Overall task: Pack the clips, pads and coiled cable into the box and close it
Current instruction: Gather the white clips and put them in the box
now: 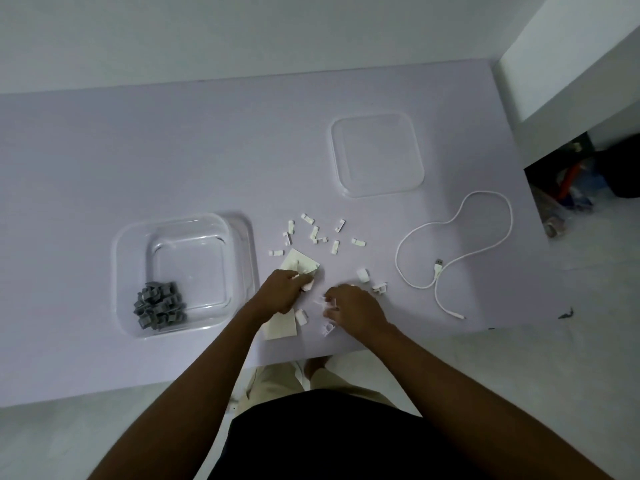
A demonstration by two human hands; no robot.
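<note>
A clear square box (239, 237) stands on the table at the left, with a heap of grey clips (158, 304) in its near left corner. Its clear lid (377, 190) lies apart at the back right. Several small white clips (314, 233) are scattered between them. My left hand (282, 289) is closed on white clips beside a pale pad sheet (300, 260); a second pad sheet (281, 328) lies under my wrist. My right hand (353, 308) is gathering white clips (327, 330) near the table's front. A white USB cable (450, 237) lies uncoiled at the right.
The white table (104, 150) ends just below my hands and at the right past the cable. A white wall lies behind it. Dark clutter (581, 181) sits on the floor at the right. More white clips (379, 286) rest right of my right hand.
</note>
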